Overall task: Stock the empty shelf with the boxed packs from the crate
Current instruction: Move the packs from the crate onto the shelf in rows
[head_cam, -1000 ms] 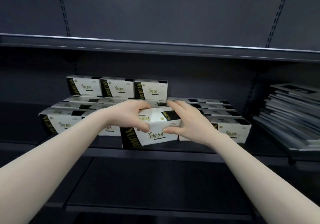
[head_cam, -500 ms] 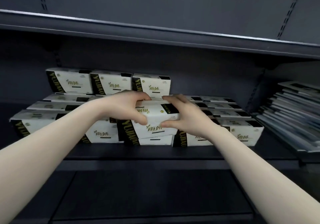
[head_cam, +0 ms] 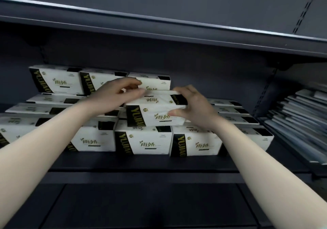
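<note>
Since half a second ago the held pack [head_cam: 155, 110] has risen off the front row and gone deeper over the shelf, so it now sits up at second-layer height, and more of the front row shows beneath it.

Going from the left: three packs [head_cam: 56, 81] stand on an upper layer at the back, white with a slanted black band printed "YUJIAO" in gold and the characters 雨娇 on the face. Under and before them lie flat rows of the same packs, tops showing. The left hand [head_cam: 113, 96] reaches in with fingers bent, its fingertips pinching the held pack's top left edge. That pack, carrying the same YUJIAO and 雨娇 print, hovers tilted just above the front-row pack [head_cam: 146, 142]; whether it touches, I cannot tell. The right hand [head_cam: 192, 105] grips its right end, fingers curled over the top, thumb pressed on the front face. Another front-row pack [head_cam: 196, 144] sits just beside, to the right.

Everything rests on a dark metal shelf [head_cam: 141, 165], with another shelf board [head_cam: 159, 27] overhead and slotted uprights on the back panel. At far right, grey flat items [head_cam: 300, 122] lie stacked at a slant.
</note>
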A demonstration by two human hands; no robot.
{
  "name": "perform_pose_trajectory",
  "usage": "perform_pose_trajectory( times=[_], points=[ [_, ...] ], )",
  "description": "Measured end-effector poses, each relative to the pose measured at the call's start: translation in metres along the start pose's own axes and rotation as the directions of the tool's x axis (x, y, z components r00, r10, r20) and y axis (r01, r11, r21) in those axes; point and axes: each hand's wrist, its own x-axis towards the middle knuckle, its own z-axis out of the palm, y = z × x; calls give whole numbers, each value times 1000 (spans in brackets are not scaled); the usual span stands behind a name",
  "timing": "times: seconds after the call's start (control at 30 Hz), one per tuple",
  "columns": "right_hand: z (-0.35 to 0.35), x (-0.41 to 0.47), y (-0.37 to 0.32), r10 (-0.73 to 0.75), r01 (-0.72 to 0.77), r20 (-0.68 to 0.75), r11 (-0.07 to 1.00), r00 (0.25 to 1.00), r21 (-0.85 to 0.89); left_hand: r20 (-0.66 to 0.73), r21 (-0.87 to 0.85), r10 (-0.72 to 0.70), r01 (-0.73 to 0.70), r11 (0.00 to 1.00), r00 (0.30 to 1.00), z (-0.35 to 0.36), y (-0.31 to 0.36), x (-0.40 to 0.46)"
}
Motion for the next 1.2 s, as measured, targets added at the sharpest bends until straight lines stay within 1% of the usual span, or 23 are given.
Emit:
perform_pose_trajectory(
  times=[0.03,0.1,0.23,0.33,0.53,0.6,0.63,0.77,0.93,1.03,1.13,1.2],
  points=[
    [-3,3,8,1,-1,-13,1000,1000,-3,-36,-10,4,-4,1000,999,4,-4,3],
    [-9,9,25,14,-15,-27,1000,1000,-15,-54,12,-7,7,1000,999,17,-12,10],
    [-19,25,61,83,-85,-28,994,996,-67,-2,68,-57,57,996,998,50,-29,25],
    [-24,34,87,137,-138,-28,988,990,-64,43,104,-81,76,992,996,71,-42,37],
    [-33,52,126,200,-202,-32,978,979,-57,59,352,-171,139,925,984,96,-59,69],
    [-31,57,133,194,-196,-32,979,980,-48,52,448,-170,129,885,984,99,-60,76],
    [-29,59,137,185,-187,-41,981,982,-47,38,470,-165,128,874,986,100,-61,79],
    [-26,56,144,136,-141,-89,989,987,-45,6,472,-192,167,866,981,101,-63,79],
    [-37,53,157,148,-157,-99,984,984,-85,-7,486,-205,182,855,979,103,-62,79],
    [-33,54,161,146,-156,-127,985,981,-71,-14,482,-204,185,857,979,103,-62,79],
    [-17,51,163,82,-110,-191,983,978,-144,-26,473,-200,188,861,980,103,-61,79],
    [-6,48,165,66,-107,-255,982,965,-153,-33,472,-203,194,860,979,103,-60,79]
  ],
)
